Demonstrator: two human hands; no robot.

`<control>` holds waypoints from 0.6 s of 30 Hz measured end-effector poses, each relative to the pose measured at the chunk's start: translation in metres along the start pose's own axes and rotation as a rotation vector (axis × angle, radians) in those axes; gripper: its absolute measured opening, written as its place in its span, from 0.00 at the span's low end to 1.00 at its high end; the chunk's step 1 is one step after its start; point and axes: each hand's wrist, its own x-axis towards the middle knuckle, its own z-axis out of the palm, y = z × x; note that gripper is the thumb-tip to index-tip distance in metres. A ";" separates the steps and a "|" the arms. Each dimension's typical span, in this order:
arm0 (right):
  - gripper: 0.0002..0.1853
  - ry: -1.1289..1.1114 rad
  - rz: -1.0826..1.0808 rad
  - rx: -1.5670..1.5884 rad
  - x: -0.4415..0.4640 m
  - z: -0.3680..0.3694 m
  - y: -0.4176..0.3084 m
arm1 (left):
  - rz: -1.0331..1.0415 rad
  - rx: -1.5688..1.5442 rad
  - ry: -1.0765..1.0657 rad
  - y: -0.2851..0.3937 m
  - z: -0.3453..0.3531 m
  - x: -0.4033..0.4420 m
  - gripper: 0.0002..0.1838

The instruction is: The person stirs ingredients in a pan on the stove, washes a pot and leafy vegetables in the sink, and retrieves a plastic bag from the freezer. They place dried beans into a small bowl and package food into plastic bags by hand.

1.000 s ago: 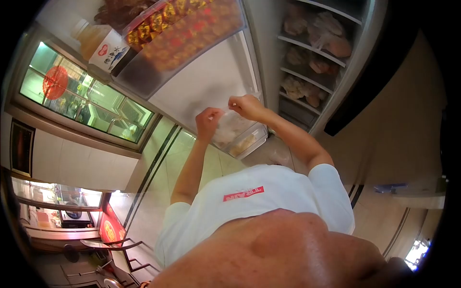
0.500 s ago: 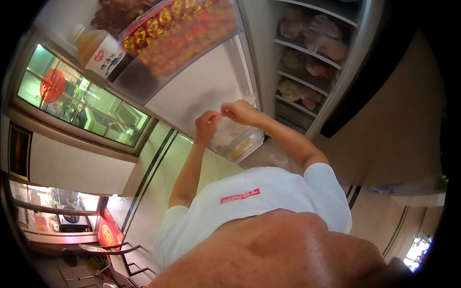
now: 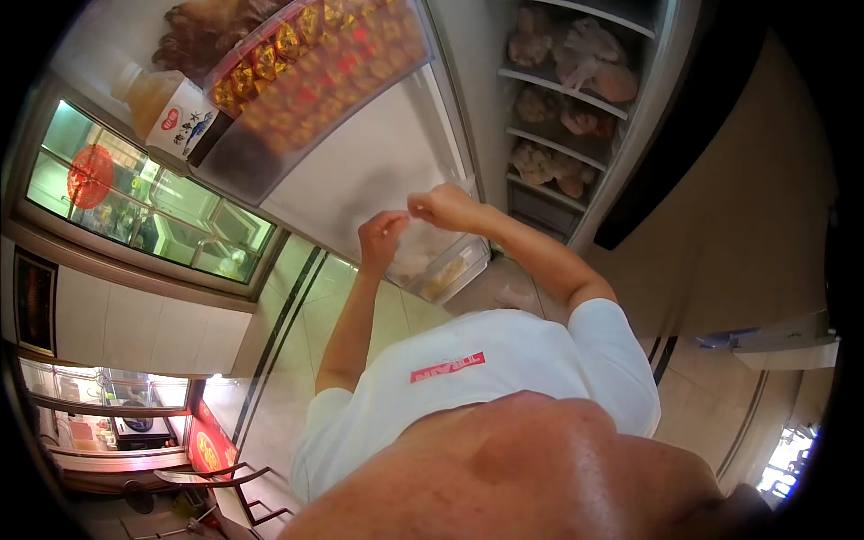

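My left hand is closed, thumb and fingers pinched together, in front of the open fridge door. Just to its right, my right hand is also closed, pinching the edge of a thin, see-through plastic bag. The bag hangs below and between both hands, and its outline is faint against the white door. Under it, a clear door bin holds something pale yellow that I cannot make out.
A larger door bin higher up holds gold-wrapped pieces, beside a labelled bottle. At right, fridge shelves carry several bagged foods. Left are a window and white cabinets. A metal-framed chair stands at lower left.
My hands have moved slightly apart, opening a small gap between the fingertips. The whole view has shifted a little as my head moved.
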 end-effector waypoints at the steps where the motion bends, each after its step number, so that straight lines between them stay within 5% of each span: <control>1: 0.04 0.010 -0.012 0.005 0.000 0.002 0.003 | 0.012 0.018 0.014 0.005 0.001 0.000 0.04; 18: 0.05 0.030 -0.026 -0.144 -0.005 0.011 0.013 | 0.018 0.008 0.120 0.002 0.017 -0.003 0.02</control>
